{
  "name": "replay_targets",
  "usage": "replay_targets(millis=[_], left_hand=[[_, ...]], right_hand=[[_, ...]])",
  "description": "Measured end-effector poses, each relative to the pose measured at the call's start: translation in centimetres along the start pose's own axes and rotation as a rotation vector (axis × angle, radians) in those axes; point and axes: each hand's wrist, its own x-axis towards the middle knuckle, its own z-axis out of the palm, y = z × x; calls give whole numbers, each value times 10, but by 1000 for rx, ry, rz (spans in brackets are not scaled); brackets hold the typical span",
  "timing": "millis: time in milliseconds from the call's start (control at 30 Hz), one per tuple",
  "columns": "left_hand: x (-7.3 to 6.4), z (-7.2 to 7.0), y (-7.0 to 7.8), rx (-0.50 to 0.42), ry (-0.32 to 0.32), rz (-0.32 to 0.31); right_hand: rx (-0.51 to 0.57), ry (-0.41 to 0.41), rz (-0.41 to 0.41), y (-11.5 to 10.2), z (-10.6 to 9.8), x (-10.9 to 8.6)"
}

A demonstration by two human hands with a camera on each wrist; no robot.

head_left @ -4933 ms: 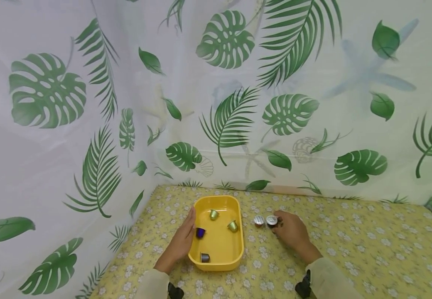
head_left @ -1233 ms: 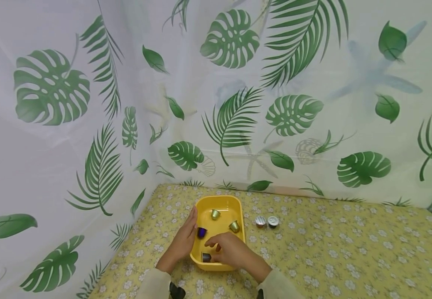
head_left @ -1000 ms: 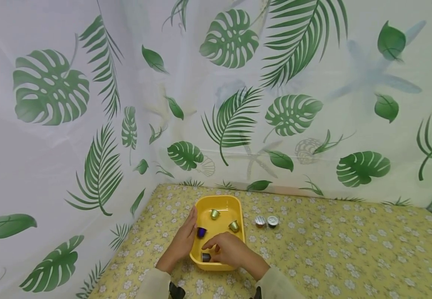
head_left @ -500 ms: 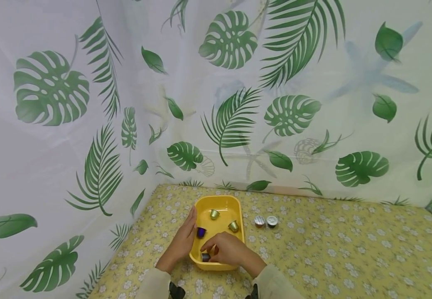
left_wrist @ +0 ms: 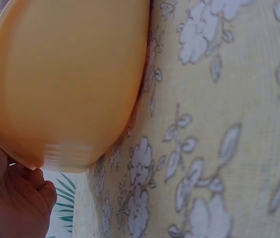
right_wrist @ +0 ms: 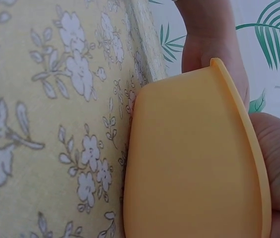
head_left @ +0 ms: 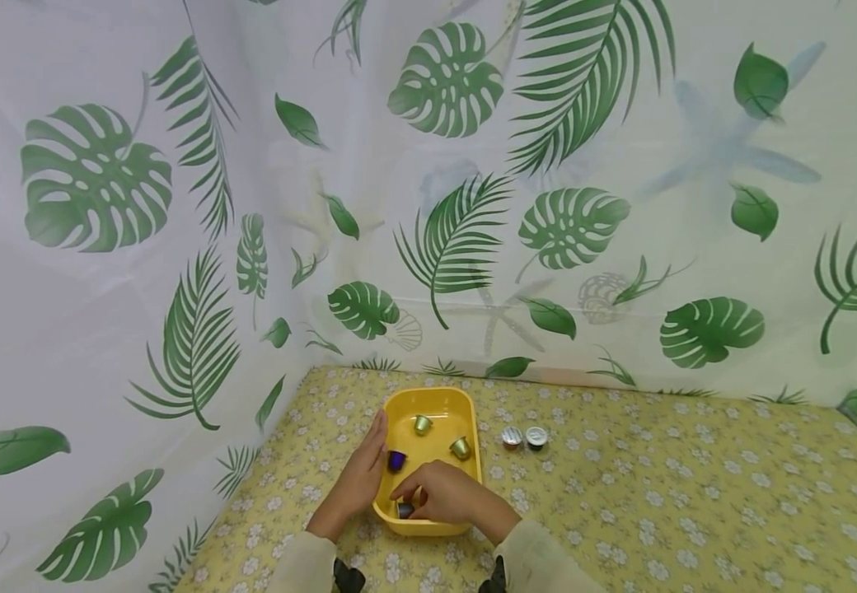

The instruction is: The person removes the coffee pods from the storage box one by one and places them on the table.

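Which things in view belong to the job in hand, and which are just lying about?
Part of the job:
yellow tray, left hand against its side
dark capsule inside, right hand at it
likely the purple capsule, back green capsule and right green capsule, also inside
perhaps the two silver-topped capsules, outside the tray, untouched

Just there:
floral tablecloth
leaf-print backdrop

Some curtained-off nook, can't tell what room. Leafy sheets (head_left: 465,239) line the far and left edges of a flowery cloth (head_left: 695,494).
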Motion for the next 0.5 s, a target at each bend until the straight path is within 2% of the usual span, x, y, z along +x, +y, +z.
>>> replay_targets(millis=[233,500], left_hand=[[0,0,-1,18,-24,6],[0,-2,1,16,-16,4]], right_hand=[[21,-15,-26,0,1,4],[-40,-23,-37,-5,0,8]])
